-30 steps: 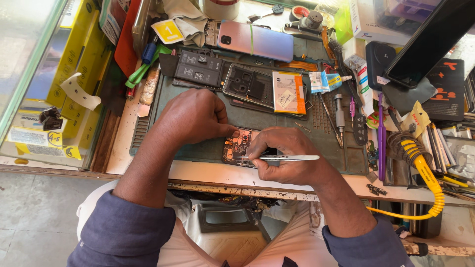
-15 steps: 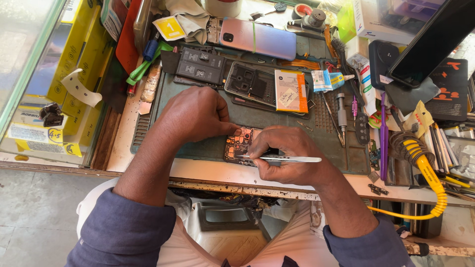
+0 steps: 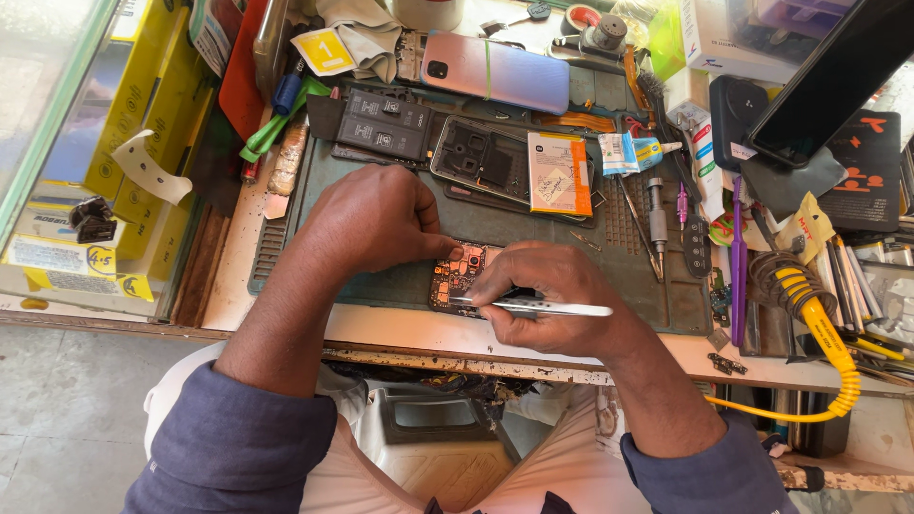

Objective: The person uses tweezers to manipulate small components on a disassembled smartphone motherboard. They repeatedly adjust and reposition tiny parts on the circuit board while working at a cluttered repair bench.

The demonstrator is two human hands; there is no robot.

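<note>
My grip is split between two jobs: my left hand (image 3: 376, 221) is curled with its fingertips pressed down on the top edge of a small circuit board (image 3: 455, 279), pinning it flat, and my right hand (image 3: 547, 295) is closed around a pair of metal tweezers (image 3: 538, 307), held like a pen, lying almost level and pointing left, tips on the board. The board sits just below the middle of the frame, on the dark green mat (image 3: 647, 286) near the front edge of the counter (image 3: 419, 333). The two hands nearly touch over it, so only its orange and copper face between my fingers shows.

Above my hands on the mat lies an opened phone frame (image 3: 481, 162) with an orange-and-white slip (image 3: 559, 173) resting on its right part. A black battery (image 3: 386, 124) lies to its left. Higher, toward the top of the frame, a pink-and-blue phone (image 3: 495, 71) lies face down. At the right of the mat stand a small screwdriver (image 3: 658, 214) and a purple tool (image 3: 738, 252). A yellow soldering iron (image 3: 819, 328) with its coiled cord rests at the lower right. Yellow boxes (image 3: 124, 124) fill the upper left.
</note>
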